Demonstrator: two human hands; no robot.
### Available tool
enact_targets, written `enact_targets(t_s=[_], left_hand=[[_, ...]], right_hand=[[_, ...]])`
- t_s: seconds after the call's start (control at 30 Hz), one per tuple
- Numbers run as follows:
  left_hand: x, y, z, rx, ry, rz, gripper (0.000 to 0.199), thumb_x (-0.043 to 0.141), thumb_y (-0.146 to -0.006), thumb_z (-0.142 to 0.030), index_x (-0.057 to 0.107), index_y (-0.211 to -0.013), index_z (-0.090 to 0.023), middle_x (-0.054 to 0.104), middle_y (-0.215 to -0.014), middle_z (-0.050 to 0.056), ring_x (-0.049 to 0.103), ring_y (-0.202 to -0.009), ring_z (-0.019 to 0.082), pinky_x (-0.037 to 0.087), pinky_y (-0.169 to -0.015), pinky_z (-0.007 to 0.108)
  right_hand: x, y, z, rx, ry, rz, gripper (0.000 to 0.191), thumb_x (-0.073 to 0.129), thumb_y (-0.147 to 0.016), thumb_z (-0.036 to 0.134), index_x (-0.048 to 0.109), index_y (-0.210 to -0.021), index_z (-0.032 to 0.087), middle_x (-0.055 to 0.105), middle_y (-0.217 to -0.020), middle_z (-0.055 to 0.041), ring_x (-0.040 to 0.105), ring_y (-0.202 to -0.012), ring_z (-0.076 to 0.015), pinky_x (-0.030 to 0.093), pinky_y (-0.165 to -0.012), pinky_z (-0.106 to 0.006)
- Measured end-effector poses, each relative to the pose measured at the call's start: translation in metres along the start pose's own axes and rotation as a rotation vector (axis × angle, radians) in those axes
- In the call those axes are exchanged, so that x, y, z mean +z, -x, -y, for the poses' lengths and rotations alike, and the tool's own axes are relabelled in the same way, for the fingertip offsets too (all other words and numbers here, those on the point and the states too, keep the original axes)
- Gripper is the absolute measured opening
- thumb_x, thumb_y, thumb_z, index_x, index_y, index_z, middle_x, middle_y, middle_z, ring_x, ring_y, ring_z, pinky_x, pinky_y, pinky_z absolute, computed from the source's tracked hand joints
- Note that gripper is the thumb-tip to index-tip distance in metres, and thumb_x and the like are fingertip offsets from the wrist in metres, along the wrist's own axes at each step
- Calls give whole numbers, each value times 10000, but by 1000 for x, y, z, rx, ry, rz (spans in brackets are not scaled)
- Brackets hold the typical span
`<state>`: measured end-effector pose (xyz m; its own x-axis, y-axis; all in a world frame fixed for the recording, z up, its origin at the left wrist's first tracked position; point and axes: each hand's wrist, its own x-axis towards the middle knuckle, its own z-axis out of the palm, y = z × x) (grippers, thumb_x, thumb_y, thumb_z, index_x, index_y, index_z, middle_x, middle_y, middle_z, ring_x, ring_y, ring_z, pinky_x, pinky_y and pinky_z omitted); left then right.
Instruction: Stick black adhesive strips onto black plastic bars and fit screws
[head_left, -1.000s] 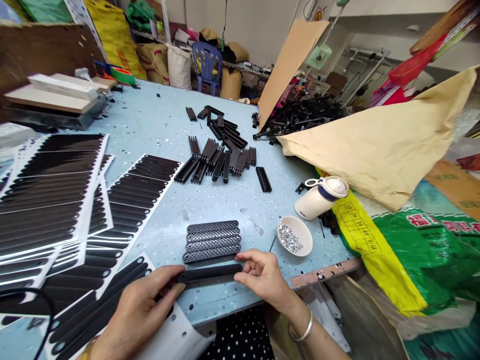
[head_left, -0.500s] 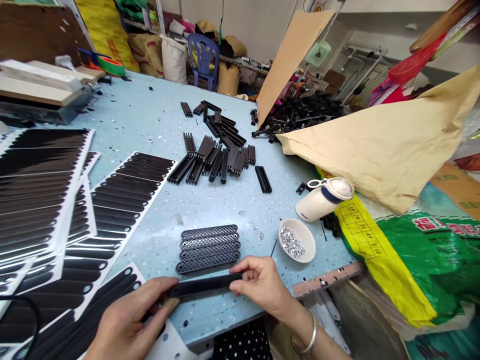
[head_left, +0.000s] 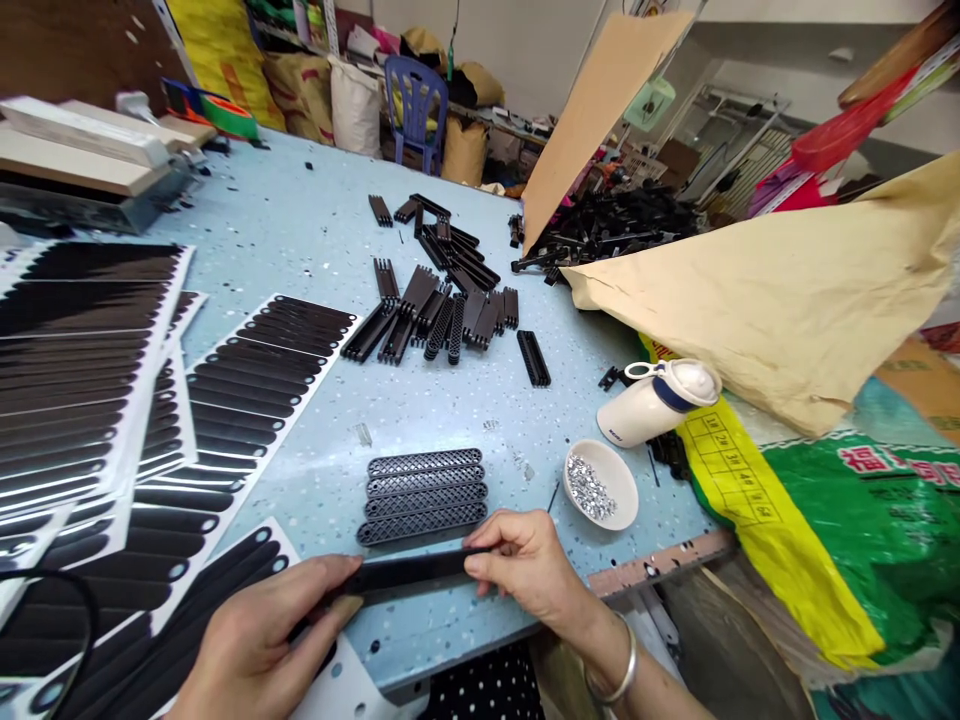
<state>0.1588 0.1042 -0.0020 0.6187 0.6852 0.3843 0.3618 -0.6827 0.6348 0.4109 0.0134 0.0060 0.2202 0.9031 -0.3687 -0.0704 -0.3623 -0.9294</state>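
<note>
A slim black strip (head_left: 412, 571) spans the space between left hand (head_left: 262, 630) and right hand (head_left: 532, 562), each pinching one end, above the blue table (head_left: 450, 410). Just beyond lie latticed bars (head_left: 425, 498) (four, side by side).

Bangle (head_left: 632, 660), one: silver-coloured, smooth, rounded band, worn on the right wrist, behind that hand's grip. Garment (head_left: 484, 688), one: black cloth, small round white dots, seen below the grip. Right hand (head_left: 525, 560), left hand (head_left: 277, 620): bare.
</note>
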Motion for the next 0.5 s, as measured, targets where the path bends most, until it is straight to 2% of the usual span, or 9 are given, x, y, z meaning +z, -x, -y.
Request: enact_targets(t_s=[0.13, 0.27, 0.37, 0.43, 0.5], left_hand=[[0, 3, 1, 7, 7, -3, 181, 631, -845, -318, 664, -1018, -274, 776, -879, -27, 746, -730, 154, 593, -680, 165], [0, 5, -1, -19, 22, 12, 174, 638, -835, -270, 663, -1006, -262, 771, -862, -29, 740, -719, 144, 580, -668, 154], [-1, 4, -7, -31, 51, 39, 185, 623, -834, -221, 666, -1011, -251, 766, -877, -22, 735, -746, 139, 574, -692, 161], [-3, 2, -11, -47, 84, 80, 192, 604, -839, -193, 668, -1012, -243, 760, -890, -14, 729, -771, 138, 571, -712, 171], [-4, 0, -14, -72, 121, 114, 187, 584, -840, -173, 671, -997, -230, 753, -883, -7, 720, -774, 139, 568, -712, 181]], right_hand=[[1, 0, -2, -40, 47, 7, 194, 723, -713, 311, 671, -641, 138, 695, -756, -64, 604, -431, -74, 348, -327, -140], [2, 6, 0, -144, 208, -19, 260, 619, -820, 328, 674, -652, 137, 681, -742, -70, 608, -448, -103, 382, -365, -192], [5, 13, 8, -380, 457, -81, 276, 530, -891, 282, 726, -756, 144, 660, -671, -63, 615, -535, -153, 464, -486, -275], [9, 17, 13, -575, 617, -118, 213, 560, -876, 251, 747, -891, 150, 685, -730, -82, 630, -650, -197, 500, -600, -342], [16, 20, 16, -702, 733, -125, 188, 621, -837, 244, 744, -949, 158, 705, -817, -96, 630, -732, -228, 500, -679, -393]])
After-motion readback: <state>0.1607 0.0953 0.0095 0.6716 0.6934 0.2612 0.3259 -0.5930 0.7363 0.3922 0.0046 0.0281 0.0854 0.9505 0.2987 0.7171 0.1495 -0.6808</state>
